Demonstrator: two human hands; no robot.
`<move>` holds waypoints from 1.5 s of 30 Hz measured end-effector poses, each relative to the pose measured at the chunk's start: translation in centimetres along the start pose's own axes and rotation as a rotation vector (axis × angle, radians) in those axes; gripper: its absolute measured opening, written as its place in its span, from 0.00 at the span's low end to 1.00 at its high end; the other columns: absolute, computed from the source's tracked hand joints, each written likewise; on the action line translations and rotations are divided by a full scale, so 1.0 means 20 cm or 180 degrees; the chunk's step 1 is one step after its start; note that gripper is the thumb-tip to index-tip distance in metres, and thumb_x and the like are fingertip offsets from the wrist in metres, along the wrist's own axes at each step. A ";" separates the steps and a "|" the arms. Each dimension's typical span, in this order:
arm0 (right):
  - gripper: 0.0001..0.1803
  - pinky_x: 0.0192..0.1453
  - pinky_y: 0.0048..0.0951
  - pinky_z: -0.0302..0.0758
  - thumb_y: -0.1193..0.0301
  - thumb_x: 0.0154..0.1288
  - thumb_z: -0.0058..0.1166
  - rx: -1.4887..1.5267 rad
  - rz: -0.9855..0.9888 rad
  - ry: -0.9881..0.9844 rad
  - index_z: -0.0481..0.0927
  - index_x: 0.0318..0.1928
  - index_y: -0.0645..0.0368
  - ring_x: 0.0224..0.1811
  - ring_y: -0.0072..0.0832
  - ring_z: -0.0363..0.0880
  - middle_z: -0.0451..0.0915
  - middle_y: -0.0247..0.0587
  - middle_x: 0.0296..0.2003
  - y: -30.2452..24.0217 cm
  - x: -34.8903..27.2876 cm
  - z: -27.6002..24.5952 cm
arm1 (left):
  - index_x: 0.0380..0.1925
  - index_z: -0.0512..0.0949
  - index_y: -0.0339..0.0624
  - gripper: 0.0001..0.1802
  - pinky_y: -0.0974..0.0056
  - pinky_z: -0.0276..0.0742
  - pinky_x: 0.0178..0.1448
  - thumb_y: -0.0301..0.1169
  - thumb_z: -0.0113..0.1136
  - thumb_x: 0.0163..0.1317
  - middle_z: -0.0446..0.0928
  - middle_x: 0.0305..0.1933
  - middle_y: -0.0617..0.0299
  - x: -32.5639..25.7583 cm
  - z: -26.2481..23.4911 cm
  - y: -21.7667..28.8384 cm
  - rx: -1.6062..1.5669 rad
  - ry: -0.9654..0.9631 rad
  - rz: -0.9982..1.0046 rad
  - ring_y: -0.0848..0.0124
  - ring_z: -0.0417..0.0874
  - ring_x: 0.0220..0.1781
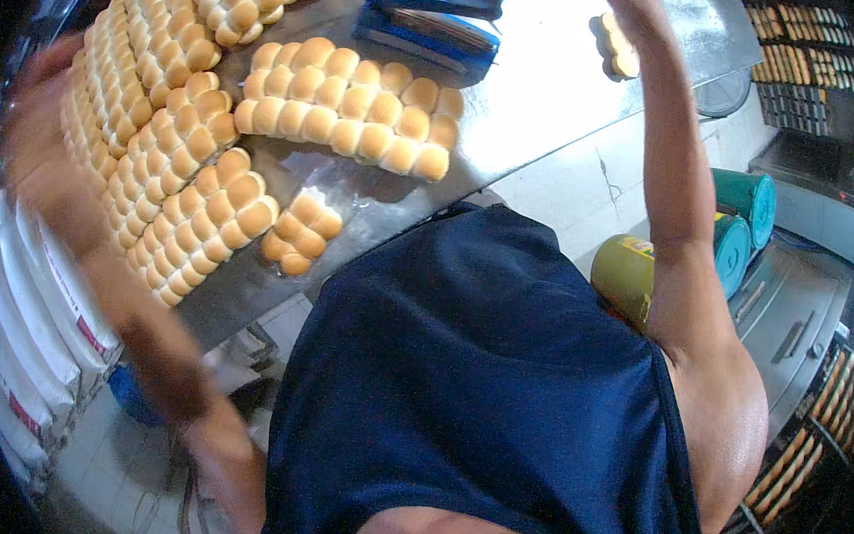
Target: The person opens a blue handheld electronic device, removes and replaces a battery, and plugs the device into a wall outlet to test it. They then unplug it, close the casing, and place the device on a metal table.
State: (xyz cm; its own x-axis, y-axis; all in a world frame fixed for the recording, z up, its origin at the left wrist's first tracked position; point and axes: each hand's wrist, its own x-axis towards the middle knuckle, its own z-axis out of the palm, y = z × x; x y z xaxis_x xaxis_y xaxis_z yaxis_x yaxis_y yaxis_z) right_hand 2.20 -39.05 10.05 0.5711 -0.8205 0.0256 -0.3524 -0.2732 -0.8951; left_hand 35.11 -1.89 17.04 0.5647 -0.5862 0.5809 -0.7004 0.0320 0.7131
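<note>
A steel table (551, 96) fills the upper part of the view, in a bakery room with racks of baked goods (800, 55) at the far right. Slabs of joined bread rolls (349, 110) lie across the table, with longer rows of rolls (163, 55) just left of them and a small cluster of rolls (301, 232) near the table's front edge. A blue sealing machine (428, 24) sits just behind the slabs. The left hand (33, 115) is blurred, over the left rows; whether it grips anything cannot be told. The right arm (679, 186) stretches up past the table's right side, its hand cut off by the frame. White sacks (22, 315) are stacked below the table's left end.
</note>
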 end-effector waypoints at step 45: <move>0.14 0.37 0.35 0.82 0.64 0.66 0.57 0.1636 0.1418 -0.0991 0.84 0.34 0.64 0.27 0.32 0.87 0.85 0.49 0.25 0.96 -0.35 0.50 | 0.67 0.67 0.40 0.37 0.55 0.65 0.73 0.25 0.68 0.56 0.70 0.69 0.48 -0.38 1.39 0.08 0.1538 -0.1561 0.0098 0.55 0.70 0.71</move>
State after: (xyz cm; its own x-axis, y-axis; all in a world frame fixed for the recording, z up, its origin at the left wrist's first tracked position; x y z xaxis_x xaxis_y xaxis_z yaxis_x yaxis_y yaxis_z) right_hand -1.26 -33.53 -11.72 0.6656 -0.5977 -0.4469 -0.2522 0.3835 -0.8884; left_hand 17.53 -19.86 2.81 0.3584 -0.8930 0.2722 -0.8933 -0.2433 0.3779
